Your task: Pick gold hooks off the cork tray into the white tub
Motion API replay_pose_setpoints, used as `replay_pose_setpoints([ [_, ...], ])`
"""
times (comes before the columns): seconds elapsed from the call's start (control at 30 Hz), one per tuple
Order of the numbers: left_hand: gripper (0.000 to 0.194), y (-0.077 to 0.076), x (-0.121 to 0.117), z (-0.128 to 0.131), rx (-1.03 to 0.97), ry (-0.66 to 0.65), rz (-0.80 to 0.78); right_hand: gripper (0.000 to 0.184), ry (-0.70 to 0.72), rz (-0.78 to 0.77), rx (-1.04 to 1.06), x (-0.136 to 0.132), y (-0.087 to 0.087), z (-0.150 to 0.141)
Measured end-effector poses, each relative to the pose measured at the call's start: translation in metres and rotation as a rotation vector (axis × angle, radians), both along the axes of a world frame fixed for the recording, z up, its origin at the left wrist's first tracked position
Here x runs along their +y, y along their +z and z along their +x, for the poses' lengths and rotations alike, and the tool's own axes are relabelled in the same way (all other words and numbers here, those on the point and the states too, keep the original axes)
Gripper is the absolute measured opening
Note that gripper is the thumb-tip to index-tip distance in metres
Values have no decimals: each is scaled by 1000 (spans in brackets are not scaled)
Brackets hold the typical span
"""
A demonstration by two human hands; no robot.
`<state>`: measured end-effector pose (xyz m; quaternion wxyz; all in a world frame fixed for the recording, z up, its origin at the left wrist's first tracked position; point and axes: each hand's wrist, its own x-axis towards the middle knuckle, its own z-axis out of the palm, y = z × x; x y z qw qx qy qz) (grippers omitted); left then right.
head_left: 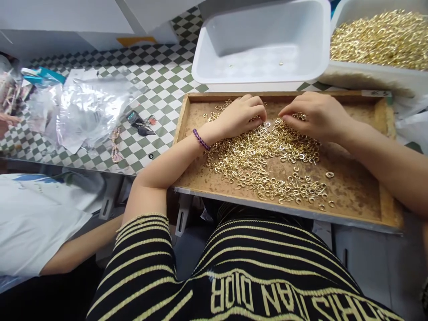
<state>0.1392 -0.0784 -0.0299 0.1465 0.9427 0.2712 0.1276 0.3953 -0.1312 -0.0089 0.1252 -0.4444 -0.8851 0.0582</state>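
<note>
Head camera: the wooden tray [354, 191] sits near the torso [267, 263], its raised rim [277, 94] probably containing spills. Left hand [241, 115] and right hand [316, 112] curl in, fingertips drawn together (whether pinching anything, I cannot tell), close over gold hooks [247, 156] heaped inside.

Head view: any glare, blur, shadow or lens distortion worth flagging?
Head view: bright glare on the clear plastic bags, small glints across the gold hooks; head view: soft grey shading inside the white tub, darker under the table; head view: far-left clutter looks soft; head view: apparent wide-angle stretch toward the frame edges.
</note>
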Motion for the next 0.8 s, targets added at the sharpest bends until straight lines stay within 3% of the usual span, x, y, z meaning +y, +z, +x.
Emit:
replay_pose_setpoints([
  [0.13, 18, 7, -7, 2, 41, -8, 57, 41, -34, 3, 14, -1, 1, 1],
  [0.2, 27, 15, -7, 4, -40, 68, 62, 40, -38, -11, 16, 0, 0, 2],
  [0.33, 50, 31, 4, 5, -456, 362, 379, 39, -29, -47, 18, 4, -1, 4],
  [0.4, 55, 32, 9, 0, -446, 397, 486, 41, -1, -46, 40, 5, -2, 4],
  [0.5, 60, 16, 16, -11, -286, 362, 359, 43, 106, -76, 112, 3, -1, 3],
  [0.63, 69, -13, 27, -20, -301, 242, 182, 45, 340, -210, 154, 1, -1, 1],
  [0.8, 72, -21, 34, -21, -277, 248, 124, 47, 450, -276, 144, 6, -3, 7],
])
